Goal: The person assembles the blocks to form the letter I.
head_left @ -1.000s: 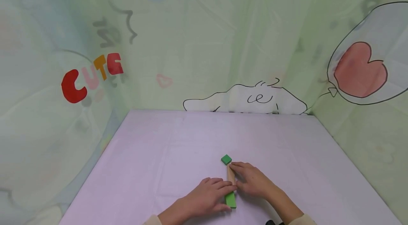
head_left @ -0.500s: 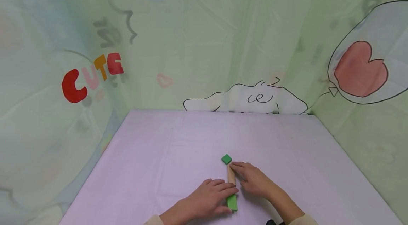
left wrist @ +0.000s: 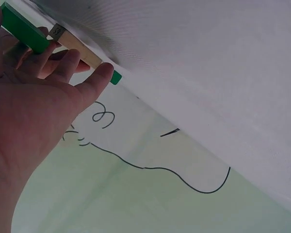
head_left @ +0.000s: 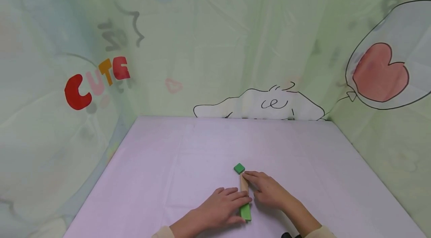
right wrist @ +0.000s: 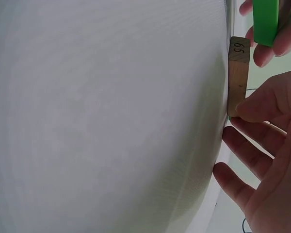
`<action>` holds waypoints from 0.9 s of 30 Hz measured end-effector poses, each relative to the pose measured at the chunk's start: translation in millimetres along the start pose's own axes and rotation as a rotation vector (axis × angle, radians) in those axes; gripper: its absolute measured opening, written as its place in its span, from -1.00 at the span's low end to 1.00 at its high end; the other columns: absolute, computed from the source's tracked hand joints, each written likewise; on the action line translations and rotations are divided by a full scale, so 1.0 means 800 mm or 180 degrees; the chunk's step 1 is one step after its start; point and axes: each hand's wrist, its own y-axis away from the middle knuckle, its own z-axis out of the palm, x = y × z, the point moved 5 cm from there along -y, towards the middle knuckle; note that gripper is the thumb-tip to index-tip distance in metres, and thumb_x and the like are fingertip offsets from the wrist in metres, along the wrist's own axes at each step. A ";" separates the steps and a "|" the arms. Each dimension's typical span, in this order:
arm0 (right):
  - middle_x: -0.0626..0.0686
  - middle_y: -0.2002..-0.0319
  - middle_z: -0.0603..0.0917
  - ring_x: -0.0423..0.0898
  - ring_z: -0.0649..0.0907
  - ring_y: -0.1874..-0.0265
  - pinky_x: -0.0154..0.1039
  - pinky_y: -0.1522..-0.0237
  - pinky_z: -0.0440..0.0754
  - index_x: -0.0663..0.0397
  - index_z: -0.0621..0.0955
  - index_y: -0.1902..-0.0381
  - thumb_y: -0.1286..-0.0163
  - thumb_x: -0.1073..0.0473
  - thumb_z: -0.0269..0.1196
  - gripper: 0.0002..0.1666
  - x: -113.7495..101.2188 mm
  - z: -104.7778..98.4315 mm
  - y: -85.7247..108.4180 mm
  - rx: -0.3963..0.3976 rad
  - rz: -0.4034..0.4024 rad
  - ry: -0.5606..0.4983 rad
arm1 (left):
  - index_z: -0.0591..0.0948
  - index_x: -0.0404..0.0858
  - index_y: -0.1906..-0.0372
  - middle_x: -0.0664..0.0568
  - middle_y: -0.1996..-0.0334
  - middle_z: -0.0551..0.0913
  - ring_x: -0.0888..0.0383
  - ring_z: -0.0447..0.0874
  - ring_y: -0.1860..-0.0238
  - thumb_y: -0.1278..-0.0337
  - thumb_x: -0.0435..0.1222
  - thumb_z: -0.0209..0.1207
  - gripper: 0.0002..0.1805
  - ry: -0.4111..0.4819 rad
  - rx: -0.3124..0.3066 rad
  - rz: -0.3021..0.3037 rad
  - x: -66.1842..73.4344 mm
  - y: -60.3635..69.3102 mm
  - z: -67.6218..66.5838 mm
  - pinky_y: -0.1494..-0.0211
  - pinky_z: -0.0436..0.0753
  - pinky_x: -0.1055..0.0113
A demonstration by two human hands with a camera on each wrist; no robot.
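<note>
A plain wooden block (head_left: pixel 244 183) lies lengthwise on the table, with figures stamped on its near end, as the right wrist view shows. My right hand (head_left: pixel 271 192) holds it near the far end, the thumb (right wrist: pixel 259 104) against its side. Just beyond lies a small dark green block (head_left: pixel 239 168), turned like a diamond. My left hand (head_left: pixel 222 208) grips a light green block (head_left: pixel 245 212) between thumb and fingers at the near end of the wooden one. In the right wrist view, the green block (right wrist: pixel 266 22) looks raised off the cloth, slightly apart from the wood.
A pale cloth covers the table (head_left: pixel 151 163). Printed fabric walls (head_left: pixel 215 43) stand at the back and both sides. A small black object (head_left: pixel 286 235) shows at the bottom edge by the right forearm.
My left hand and the light green block have shifted slightly to the right. The right hand, the wooden block and the dark green block stay where they were.
</note>
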 end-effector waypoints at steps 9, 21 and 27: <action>0.23 -0.37 0.57 0.27 0.54 -0.36 0.29 -0.32 0.48 0.26 0.53 -0.39 -0.19 0.48 0.20 -0.27 0.002 0.000 0.001 -0.0034 0.0047 -0.0046 | 0.41 0.13 -0.51 0.27 -0.50 0.43 0.14 0.47 -0.42 -0.45 0.26 0.01 -0.35 -0.0011 -0.0059 -0.0061 -0.005 -0.006 0.012 -0.20 0.57 0.17; 0.22 -0.36 0.57 0.27 0.56 -0.34 0.29 -0.30 0.50 0.25 0.53 -0.38 -0.17 0.46 0.23 -0.26 0.000 0.005 0.002 -0.0050 0.0059 -0.0084 | 0.45 0.15 -0.49 0.30 -0.50 0.43 0.17 0.50 -0.41 -0.45 0.25 0.02 -0.37 -0.0002 -0.0126 -0.0109 -0.005 -0.006 0.015 -0.19 0.58 0.18; 0.20 -0.38 0.56 0.28 0.54 -0.36 0.32 -0.32 0.45 0.24 0.53 -0.39 -0.18 0.43 0.23 -0.26 0.000 0.003 0.000 -0.0025 0.0115 -0.0112 | 0.47 0.13 -0.46 0.29 -0.49 0.45 0.21 0.52 -0.39 -0.42 0.22 0.09 -0.39 -0.0135 -0.0103 -0.0091 -0.004 -0.009 0.014 -0.16 0.58 0.26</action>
